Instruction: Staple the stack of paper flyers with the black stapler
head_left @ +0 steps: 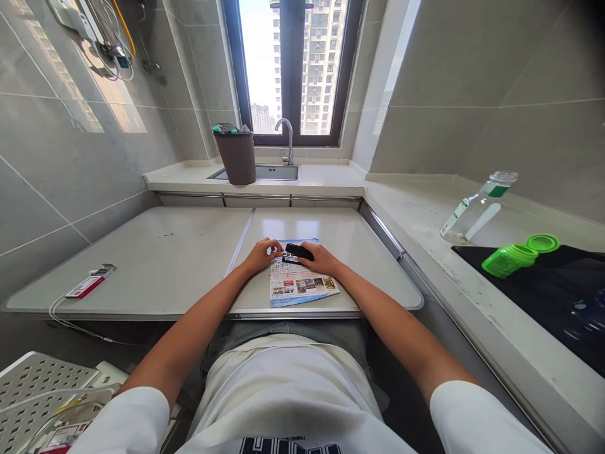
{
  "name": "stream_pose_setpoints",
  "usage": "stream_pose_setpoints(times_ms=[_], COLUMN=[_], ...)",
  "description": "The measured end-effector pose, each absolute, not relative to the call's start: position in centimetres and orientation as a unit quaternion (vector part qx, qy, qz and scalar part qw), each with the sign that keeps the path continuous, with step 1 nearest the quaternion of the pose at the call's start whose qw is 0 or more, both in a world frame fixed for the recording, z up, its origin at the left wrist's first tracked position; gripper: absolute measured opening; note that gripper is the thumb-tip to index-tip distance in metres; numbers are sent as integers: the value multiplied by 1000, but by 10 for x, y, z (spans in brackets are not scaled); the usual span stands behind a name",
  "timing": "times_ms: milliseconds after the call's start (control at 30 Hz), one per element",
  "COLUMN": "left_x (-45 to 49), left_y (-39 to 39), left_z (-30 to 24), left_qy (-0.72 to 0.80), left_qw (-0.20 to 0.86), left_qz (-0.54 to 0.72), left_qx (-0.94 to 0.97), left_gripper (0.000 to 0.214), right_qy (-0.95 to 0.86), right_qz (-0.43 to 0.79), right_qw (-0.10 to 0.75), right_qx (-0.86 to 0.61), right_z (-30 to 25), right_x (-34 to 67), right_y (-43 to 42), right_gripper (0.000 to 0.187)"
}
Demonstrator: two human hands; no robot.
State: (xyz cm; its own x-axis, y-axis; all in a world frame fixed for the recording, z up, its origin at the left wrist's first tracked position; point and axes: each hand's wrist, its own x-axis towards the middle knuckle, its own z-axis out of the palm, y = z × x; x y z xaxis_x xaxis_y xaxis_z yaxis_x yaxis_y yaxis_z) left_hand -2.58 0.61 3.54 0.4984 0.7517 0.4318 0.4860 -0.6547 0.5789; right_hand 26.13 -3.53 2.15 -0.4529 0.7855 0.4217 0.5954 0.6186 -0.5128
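A printed leaflet with small photos lies on the white table in front of me. My left hand rests on the leaflet's upper left corner with its fingers curled down onto the paper. My right hand is closed on a small black stapler-like object, which sits over the leaflet's top edge. Both forearms reach forward from my white shirt.
A red-and-white device with a white cable lies at the table's left. On the right counter stand a clear bottle, a green container with its lid beside it, and a black cooktop. A dark bin and a sink are by the window.
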Motion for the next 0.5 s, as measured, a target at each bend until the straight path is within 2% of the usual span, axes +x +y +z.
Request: stream_pose_setpoints(times_ms=[500], left_x=[-30], left_y=[10], left_z=[33], left_qy=[377], left_qw=[226], left_qz=[343], left_qx=[830], left_gripper=[13], right_qy=[-850], right_qz=[150], right_qw=[305], right_qx=[-403], right_z=[21], right_x=[263], right_y=[-34], right_gripper=[38])
